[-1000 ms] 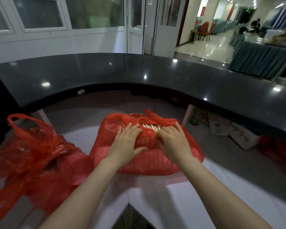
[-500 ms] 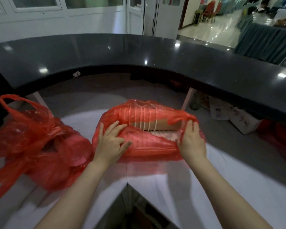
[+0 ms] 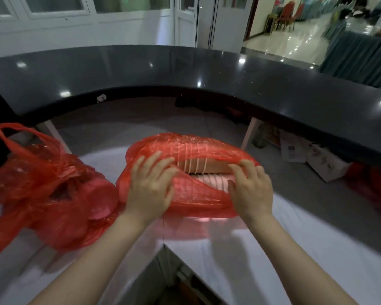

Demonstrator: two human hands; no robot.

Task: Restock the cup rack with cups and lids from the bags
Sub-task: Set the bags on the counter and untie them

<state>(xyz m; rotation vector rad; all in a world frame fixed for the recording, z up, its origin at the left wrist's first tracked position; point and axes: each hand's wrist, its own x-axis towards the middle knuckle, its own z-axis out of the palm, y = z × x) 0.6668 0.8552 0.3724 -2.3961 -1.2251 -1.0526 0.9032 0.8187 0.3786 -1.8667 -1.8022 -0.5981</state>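
Bag (image 3: 196,194): red, lies on its side mid-worktop (image 3: 251,249) toward the far edge, mouth gaping upward.
Cups (image 3: 198,166): stacked sideways inside the bag, pale rims showing through the mouth.
Left hand (image 3: 150,186): flat on the bag's left half, fingers straight and spread, gripping nothing.
Right hand (image 3: 251,190): fingers bent over the right end of the mouth, thumb below, pinching the film.
Second bag (image 3: 42,190): red, crumpled, at the left edge, touching the first.
Counter (image 3: 185,67): dark, curved, beyond the far edge.
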